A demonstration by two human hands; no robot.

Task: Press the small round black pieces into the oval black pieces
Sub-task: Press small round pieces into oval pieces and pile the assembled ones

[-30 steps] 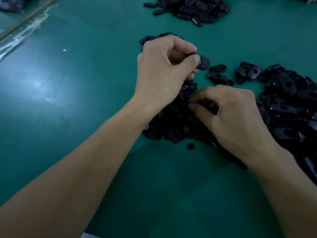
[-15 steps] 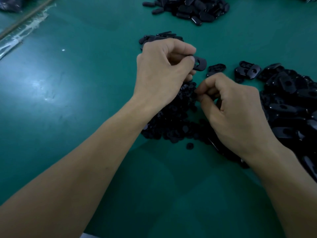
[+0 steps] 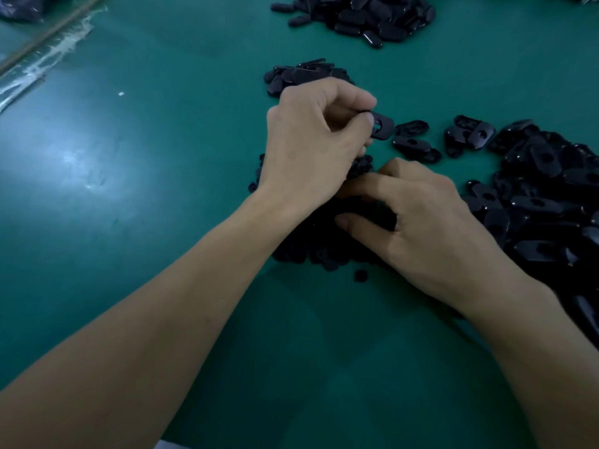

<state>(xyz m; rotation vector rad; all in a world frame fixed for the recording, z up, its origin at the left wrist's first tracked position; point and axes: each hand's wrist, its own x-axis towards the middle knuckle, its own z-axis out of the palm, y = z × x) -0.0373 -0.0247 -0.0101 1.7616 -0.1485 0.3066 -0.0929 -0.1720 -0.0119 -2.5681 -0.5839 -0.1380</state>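
Green mat (image 3: 129, 196) runs under everything you are working on, with a far pile (image 3: 366, 17) of dark pieces at its top edge and a strip of clear plastic (image 3: 42, 64) off to your left. Your left hand (image 3: 311, 147) is raised just above the heap of small round pieces (image 3: 308, 251), and its thumb and forefinger pinch one oval piece (image 3: 384, 126) by one end, so that the other end sticks out to the right. Half a second ago your right hand (image 3: 431, 228) was up beside that oval with its fingertips pinched together; it has now dropped back onto the small round heap. Its thumb (image 3: 351, 222) and forefinger (image 3: 359, 186) lie apart, with nothing visible between them. That reads as one insert attempt over and a reach for another round piece. The picture is too dark to tell whether the hole in the held oval is filled, so check the seat before you put it down. If it is filled, the oval probably belongs with the finished ones; if not, pick a single round piece, perhaps the stray round piece (image 3: 359, 275) lying clear of the heap. The main heap of oval pieces (image 3: 544, 196) lies just to the right of your right hand.
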